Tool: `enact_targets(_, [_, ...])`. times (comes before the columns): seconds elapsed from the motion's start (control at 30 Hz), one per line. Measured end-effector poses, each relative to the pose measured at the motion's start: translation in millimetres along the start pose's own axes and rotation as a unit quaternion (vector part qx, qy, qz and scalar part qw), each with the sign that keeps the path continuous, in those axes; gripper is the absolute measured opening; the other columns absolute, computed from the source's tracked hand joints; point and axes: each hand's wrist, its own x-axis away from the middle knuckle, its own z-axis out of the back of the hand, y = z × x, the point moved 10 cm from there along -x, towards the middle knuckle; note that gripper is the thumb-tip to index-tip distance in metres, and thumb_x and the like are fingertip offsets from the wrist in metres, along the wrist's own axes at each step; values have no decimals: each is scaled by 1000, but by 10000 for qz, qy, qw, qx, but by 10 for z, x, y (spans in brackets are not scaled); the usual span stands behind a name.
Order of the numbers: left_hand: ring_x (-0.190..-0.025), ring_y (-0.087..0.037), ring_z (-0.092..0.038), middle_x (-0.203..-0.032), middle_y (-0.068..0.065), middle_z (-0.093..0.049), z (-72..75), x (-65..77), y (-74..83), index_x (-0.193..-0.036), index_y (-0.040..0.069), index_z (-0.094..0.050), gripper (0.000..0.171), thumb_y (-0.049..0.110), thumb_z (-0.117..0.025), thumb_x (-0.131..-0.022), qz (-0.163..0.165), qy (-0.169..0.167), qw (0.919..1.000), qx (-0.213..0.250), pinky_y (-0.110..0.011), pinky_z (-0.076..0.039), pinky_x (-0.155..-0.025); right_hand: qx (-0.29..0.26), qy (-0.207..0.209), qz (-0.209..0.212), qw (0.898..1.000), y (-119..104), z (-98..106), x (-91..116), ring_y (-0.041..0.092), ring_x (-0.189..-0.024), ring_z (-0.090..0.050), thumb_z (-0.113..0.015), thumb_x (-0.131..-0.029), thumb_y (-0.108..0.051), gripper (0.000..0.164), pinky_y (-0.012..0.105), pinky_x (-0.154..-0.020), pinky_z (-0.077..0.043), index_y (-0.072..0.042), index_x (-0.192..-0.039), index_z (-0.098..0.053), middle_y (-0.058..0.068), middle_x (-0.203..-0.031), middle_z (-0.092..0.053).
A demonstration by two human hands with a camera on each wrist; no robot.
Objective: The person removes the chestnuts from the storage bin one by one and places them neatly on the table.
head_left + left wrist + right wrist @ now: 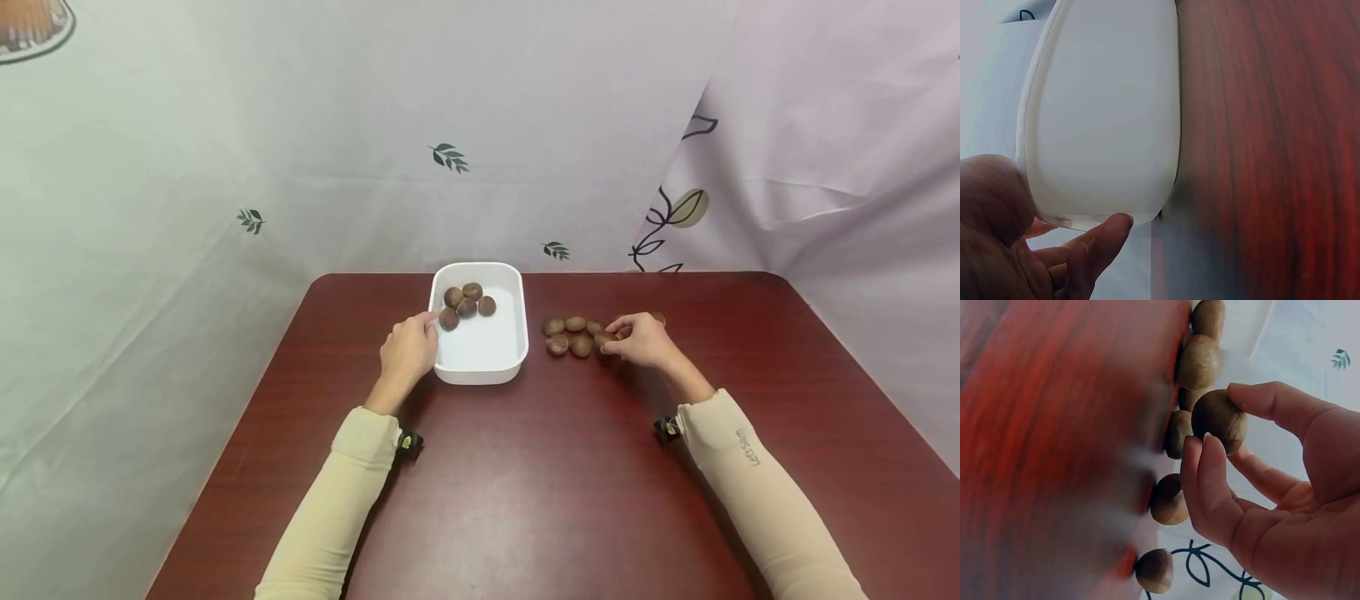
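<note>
Pale leaf-printed cloth hangs behind the dark red counter [525,483]. At the centre of the head view sits a white tray [480,354] with five brown nuts [467,304] in its far end. My left hand [407,352] rests against the tray's left wall, fingers relaxed and thumb touching the rim. Right of the tray lies a loose cluster of nuts [567,335] on the counter. My right hand [639,340] pinches one nut [1219,420] between thumb and fingertips, just beside that cluster.
</note>
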Motion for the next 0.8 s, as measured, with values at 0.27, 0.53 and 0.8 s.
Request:
enact_targets(0.27, [-91,-34,-62,-115,-7,-63,9,3,3,-122,26,-60,33,28,-44,-92,11,22,10000,-34,-51,-45,-68,207,-88,-82,9997,63,-55,-34,23,-62,-64,-72,-77,-12,32,29,-54,-51,5,-102,-63,16,-84,-64])
enact_targets(0.53, [-93,-34,-61,-116,-7,-63,-3,-2,3,-122,27,-60,33,29,-45,-92,66,-3,10000,-44,-50,-45,-69,234,-122,-43,9996,81,-85,-57,23,-62,-64,-73,-76,-11,30,29,-53,-51,3,-100,-64,16,-84,-65])
enact_targets(0.8, [-93,-34,-61,-116,-8,-62,0,1,6,-123,27,-59,35,30,-43,-93,60,-28,10000,-69,-50,-46,-68,155,-168,-127,9997,103,-93,-43,24,-63,-63,-73,-74,-11,35,30,-53,-50,4,-103,-61,19,-91,-64])
